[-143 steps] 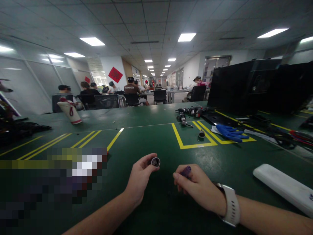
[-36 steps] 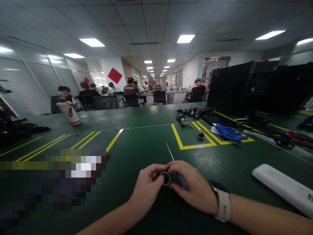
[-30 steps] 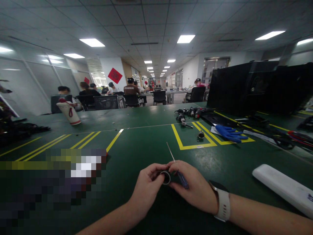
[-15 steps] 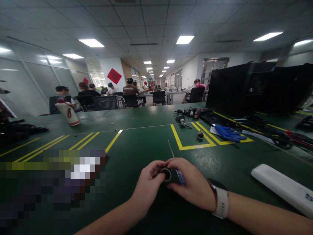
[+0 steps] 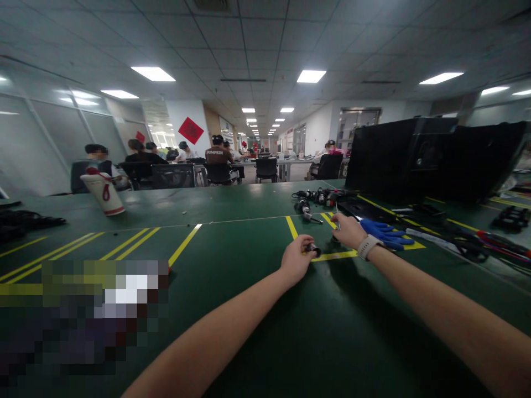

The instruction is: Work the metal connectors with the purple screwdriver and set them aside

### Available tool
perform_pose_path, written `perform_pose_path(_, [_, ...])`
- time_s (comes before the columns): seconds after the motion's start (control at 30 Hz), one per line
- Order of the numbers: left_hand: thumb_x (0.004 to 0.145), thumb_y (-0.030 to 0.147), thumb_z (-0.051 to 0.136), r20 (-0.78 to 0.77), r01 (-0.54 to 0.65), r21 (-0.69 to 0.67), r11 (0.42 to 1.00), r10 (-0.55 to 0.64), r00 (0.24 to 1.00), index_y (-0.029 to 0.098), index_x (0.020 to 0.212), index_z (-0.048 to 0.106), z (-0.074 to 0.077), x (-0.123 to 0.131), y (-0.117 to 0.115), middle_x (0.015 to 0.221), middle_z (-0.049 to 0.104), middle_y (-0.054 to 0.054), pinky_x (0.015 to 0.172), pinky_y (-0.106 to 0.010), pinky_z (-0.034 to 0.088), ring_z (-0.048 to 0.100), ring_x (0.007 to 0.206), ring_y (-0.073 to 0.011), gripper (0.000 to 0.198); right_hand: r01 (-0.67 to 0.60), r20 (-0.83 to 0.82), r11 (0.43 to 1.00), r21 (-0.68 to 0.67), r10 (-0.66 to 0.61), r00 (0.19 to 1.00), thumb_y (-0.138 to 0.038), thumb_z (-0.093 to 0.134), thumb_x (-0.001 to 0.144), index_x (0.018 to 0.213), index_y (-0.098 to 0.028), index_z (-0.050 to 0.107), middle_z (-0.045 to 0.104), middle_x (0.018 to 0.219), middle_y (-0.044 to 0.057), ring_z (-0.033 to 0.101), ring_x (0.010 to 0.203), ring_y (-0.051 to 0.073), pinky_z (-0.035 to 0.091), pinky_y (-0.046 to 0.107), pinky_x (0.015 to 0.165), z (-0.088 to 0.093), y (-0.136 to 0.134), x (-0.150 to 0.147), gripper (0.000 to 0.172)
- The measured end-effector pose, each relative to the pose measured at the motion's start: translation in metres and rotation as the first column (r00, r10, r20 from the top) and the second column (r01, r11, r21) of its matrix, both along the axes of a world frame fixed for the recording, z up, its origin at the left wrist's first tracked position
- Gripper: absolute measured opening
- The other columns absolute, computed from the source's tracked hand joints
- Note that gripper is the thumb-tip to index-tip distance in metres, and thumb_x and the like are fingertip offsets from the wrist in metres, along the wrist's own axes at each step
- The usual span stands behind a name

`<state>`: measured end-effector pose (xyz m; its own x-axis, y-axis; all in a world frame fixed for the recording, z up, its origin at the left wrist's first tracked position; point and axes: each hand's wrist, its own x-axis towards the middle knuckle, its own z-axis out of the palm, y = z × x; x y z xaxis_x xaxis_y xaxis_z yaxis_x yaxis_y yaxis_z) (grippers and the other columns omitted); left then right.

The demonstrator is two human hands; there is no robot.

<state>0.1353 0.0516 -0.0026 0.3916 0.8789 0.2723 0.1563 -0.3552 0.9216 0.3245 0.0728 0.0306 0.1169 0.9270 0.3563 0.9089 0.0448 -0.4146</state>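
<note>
Left of the blue glove (image 5: 385, 233), from my head view, I watch the left hand (image 5: 296, 258) pinch a small metal cup (image 5: 316, 251); nearer that glove, the right hand (image 5: 349, 231) grips a slim screwdriver (image 5: 338, 222), apparently just above a dark part (image 5: 335, 239).

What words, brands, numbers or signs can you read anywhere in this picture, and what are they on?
"PUMPKIN": on the back of a seated person's brown shirt.
Red diamond sign in the background: any writing is too blurred to read.
White container: a red loop shows, but no letters I can make out.
Pixelated patch at the left: nothing readable.
</note>
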Motion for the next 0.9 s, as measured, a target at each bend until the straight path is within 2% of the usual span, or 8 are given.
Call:
perform_pose_path(0.1, [0.082,0.02,0.057,-0.071,0.015,0.068,0.998,-0.01,0.997,0.015,0.109,0.054,-0.009,0.025,0.018,0.11,0.06,-0.008,0.083,-0.041,0.049,0.058,0.099,-0.0216,0.028,-0.023,-0.008,0.994,-0.105,0.023,1.0,-0.028,0.052,0.088,0.111,-0.015,0.053,0.056,0.112,0.008,0.058,0.094,0.02,0.049,0.04,0.079,-0.009,0.014,0.013,0.026])
perform_pose_path(0.17, [0.086,0.028,0.052,-0.119,0.015,0.1,0.995,-0.003,0.993,0.016,0.112,0.053,-0.013,0.037,0.023,0.114,0.057,-0.008,0.08,-0.042,0.049,0.058,0.096,-0.0211,0.029,-0.052,-0.036,0.987,-0.151,0.047,0.998,-0.028,0.052,0.088,0.111,-0.015,0.053,0.056,0.111,0.008,0.058,0.093,0.02,0.05,0.04,0.078,-0.015,0.018,0.017,0.026])
perform_pose_path(0.3, [0.084,0.028,0.055,-0.194,0.014,0.152,0.988,0.016,0.981,0.016,0.113,0.052,-0.014,0.046,0.023,0.116,0.056,-0.009,0.084,-0.044,0.047,0.057,0.1,-0.0226,0.031,-0.053,-0.146,0.985,-0.164,0.029,0.989,-0.028,0.051,0.089,0.111,-0.016,0.054,0.056,0.113,0.008,0.058,0.094,0.02,0.049,0.04,0.079,-0.021,0.014,0.021,0.025])
perform_pose_path(0.47, [0.072,0.02,0.067,-0.244,-0.014,0.218,0.976,0.069,0.967,0.014,0.121,0.047,-0.004,0.029,0.009,0.132,0.046,-0.015,0.102,-0.044,0.035,0.04,0.124,-0.0279,0.054,-0.014,-0.4,0.993,-0.12,-0.035,0.916,-0.027,0.051,0.089,0.109,-0.014,0.054,0.058,0.106,0.007,0.06,0.087,0.018,0.051,0.036,0.073,-0.011,0.001,0.023,0.024])
perform_pose_path(0.57, [0.074,0.02,0.064,-0.259,-0.004,0.281,0.96,0.08,0.963,0.015,0.126,0.041,0.006,0.006,-0.008,0.141,0.035,-0.015,0.109,-0.045,0.024,0.029,0.132,-0.026,0.057,-0.027,-0.574,0.998,-0.059,-0.012,0.819,-0.022,0.058,0.084,0.096,-0.013,0.056,0.06,0.089,0.003,0.059,0.071,0.013,0.051,0.027,0.06,0.002,-0.014,0.013,0.015])
perform_pose_path(0.63, [0.075,0.021,0.062,-0.271,0.023,0.314,0.949,0.067,0.96,0.02,0.13,0.037,0.013,-0.013,-0.025,0.146,0.029,-0.009,0.11,-0.043,0.02,0.024,0.134,-0.023,0.06,-0.071,-0.667,0.997,-0.001,0.052,0.743,-0.016,0.068,0.072,0.084,-0.015,0.055,0.058,0.078,-0.001,0.058,0.064,0.011,0.05,0.023,0.056,0.011,-0.032,-0.004,0.018])
perform_pose_path(0.8, [0.08,0.026,0.057,-0.465,0.204,0.485,0.85,0.053,0.884,0.026,0.137,0.024,0.024,-0.066,-0.076,0.148,0.024,-0.008,0.107,-0.048,0.026,0.023,0.134,-0.0231,0.066,-0.298,-0.806,0.953,0.048,0.213,0.552,-0.018,0.07,0.064,0.083,-0.017,0.053,0.059,0.078,0.0,0.059,0.072,0.014,0.05,0.026,0.063,0.013,-0.104,-0.074,0.025])
perform_pose_path(0.9, [0.081,0.016,0.053,-0.541,0.25,0.514,0.821,0.085,0.836,0.026,0.137,0.022,0.02,-0.097,-0.102,0.142,0.037,-0.01,0.103,-0.046,0.035,0.036,0.128,-0.0225,0.065,-0.474,-0.908,0.877,0.079,0.26,0.329,-0.013,0.068,0.064,0.082,-0.017,0.053,0.059,0.08,0.0,0.057,0.076,0.013,0.047,0.027,0.07,0.003,-0.144,-0.119,0.024])
